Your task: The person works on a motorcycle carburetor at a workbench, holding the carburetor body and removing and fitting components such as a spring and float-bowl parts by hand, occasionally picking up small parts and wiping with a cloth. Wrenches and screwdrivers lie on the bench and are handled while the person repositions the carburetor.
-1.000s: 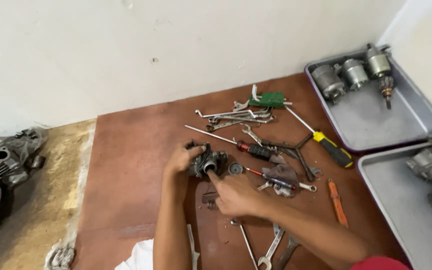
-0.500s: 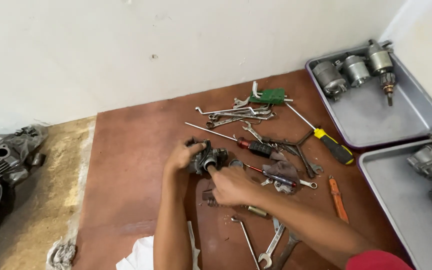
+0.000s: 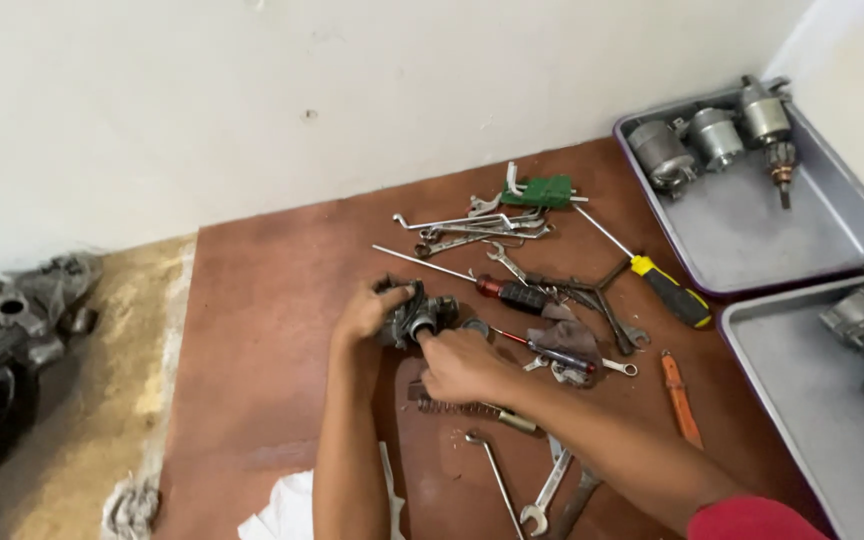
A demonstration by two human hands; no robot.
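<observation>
On brown mat, mid-floor: we cup small metal part (image 3: 414,317) with left hand (image 3: 367,315), fingers curled round its left side; right hand (image 3: 462,365) pinches its right end, thumb and forefinger closed; part's long axis runs left-right between both hands; wrenches (image 3: 472,228) and yellow-handled screwdriver (image 3: 664,290) lie beyond.

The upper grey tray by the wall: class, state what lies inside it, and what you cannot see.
Inside the upper grey tray lie three motor-like metal parts: two grey cylinders and an armature with a copper-coloured end, all at its far end. Their undersides and the tray floor beneath them are hidden.

Repair workshop floor — scattered wrenches (image 3: 472,228), screwdrivers (image 3: 644,272), motor parts in trays (image 3: 752,225).
</observation>
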